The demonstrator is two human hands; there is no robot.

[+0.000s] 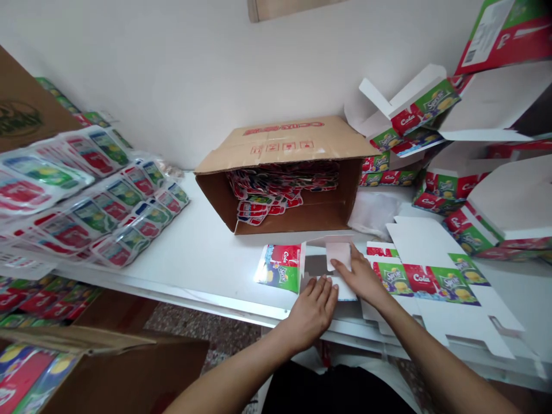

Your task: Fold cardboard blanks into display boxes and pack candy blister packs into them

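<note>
1. The small box [317, 248] is right at the two hands. Its long way runs left to right, and its bright printed flap [279, 268] sticks out left of the grip, nearer the left hand [317, 305].
2. The right hand [360, 276] pinches the box's right end, thumb on a white flap [337, 253].
3. The left hand lies on the near side, fingers straight (its thumb is hard to see, so one cannot tell if it pinches).
4. Under the grip is a white table [215, 247], its front edge close by the left hand.
5. Past the grip sits a big brown box [280, 142]; flat boxes [435, 313] lie to the right, shiny packs [107, 210] far left.
</note>
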